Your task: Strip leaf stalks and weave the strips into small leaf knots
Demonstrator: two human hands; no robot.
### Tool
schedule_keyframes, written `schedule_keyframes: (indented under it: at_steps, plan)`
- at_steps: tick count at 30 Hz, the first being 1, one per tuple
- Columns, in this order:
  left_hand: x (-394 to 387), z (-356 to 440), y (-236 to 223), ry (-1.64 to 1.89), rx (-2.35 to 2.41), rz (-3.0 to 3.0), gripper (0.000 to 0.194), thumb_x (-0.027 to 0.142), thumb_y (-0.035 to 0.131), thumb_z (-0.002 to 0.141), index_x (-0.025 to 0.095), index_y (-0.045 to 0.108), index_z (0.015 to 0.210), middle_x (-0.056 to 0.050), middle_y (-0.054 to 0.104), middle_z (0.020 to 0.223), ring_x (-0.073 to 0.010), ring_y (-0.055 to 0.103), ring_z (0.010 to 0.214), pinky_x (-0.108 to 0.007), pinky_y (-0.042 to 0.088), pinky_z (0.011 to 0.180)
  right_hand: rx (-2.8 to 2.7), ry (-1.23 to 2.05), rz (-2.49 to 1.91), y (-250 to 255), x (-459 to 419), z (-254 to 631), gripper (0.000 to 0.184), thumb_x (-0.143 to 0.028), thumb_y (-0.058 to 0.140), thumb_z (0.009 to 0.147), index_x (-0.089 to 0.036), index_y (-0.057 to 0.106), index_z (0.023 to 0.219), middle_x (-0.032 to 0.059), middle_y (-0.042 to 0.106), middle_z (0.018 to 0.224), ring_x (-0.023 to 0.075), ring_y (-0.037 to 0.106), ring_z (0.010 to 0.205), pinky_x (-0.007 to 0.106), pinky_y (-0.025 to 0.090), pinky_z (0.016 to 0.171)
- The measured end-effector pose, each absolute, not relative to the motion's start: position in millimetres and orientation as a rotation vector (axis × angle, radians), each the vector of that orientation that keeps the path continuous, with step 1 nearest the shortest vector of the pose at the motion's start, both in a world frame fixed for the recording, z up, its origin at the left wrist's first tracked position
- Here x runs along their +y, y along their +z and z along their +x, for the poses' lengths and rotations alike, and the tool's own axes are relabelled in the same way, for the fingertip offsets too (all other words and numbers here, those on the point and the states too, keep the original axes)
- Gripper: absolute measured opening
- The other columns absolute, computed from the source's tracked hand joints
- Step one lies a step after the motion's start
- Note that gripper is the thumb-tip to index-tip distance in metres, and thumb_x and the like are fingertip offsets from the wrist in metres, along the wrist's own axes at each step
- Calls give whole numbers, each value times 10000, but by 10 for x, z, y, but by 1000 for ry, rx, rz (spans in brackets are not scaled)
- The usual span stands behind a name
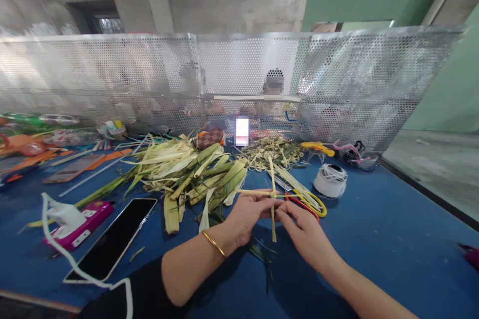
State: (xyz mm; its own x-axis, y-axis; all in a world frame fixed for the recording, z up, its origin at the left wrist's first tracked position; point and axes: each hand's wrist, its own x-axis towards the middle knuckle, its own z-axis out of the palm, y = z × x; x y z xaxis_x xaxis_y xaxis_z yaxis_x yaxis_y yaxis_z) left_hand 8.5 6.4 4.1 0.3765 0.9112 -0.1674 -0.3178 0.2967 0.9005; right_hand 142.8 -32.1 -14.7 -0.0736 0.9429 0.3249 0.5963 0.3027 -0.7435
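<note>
Between my two hands is a cross of pale corn husk strips [273, 174], its arms sticking out up, down and to both sides. My left hand [249, 214] pinches it close to the crossing point. Fingertips of my right hand [299, 222] are closed on the cross just right of the middle. Right behind the hands lie scissors [321, 208] with red and yellow handles, partly covered by husk strips. A heap of green and pale corn husks [194, 174] spreads to the left. Beyond the hands sits a pile of knotted husk pieces [279, 150].
A roll of white string [330, 181] stands at right, near yellow-handled pliers or a similar tool [318, 148]. At left lie a black phone [116, 239] and a magenta power strip [80, 224] with a white cable. A perforated metal screen [239, 70] closes off the table's back.
</note>
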Motion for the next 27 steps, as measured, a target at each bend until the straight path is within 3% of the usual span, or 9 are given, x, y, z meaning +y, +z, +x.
schedule_keyframes:
  at_steps: [10, 16, 21, 27]
  plan:
    - [-4, 101, 110, 992, 888, 874, 222, 182, 746, 615, 143, 700, 829, -73, 722, 877, -213, 665, 871, -298, 504, 798, -1729, 427, -1465, -239, -336, 1361, 198, -387, 571, 831, -215, 569, 734, 21, 630, 765, 188, 587, 710, 289, 436, 675]
    - [-13, 98, 108, 1017, 880, 743, 243, 141, 757, 594, 163, 673, 822, -60, 732, 839, -215, 668, 905, -316, 483, 872, -1791, 410, -1296, -213, -317, 1367, 341, -340, 396, 931, -211, 479, 627, 28, 547, 720, 165, 525, 700, 265, 422, 647]
    - [12, 93, 105, 1021, 824, 783, 232, 138, 774, 569, 130, 705, 790, -63, 723, 788, -213, 666, 867, -330, 457, 921, -1804, 448, -1209, -141, -337, 1363, 330, -306, 386, 927, -217, 390, 609, 23, 506, 730, 160, 486, 700, 267, 425, 657]
    - [28, 95, 67, 1049, 829, 738, 170, 95, 746, 594, 132, 693, 751, -37, 707, 735, -157, 658, 753, -301, 462, 890, -1848, 518, -1154, -45, -368, 1350, 293, -294, 390, 920, -215, 420, 639, 38, 540, 790, 169, 519, 768, 281, 446, 713]
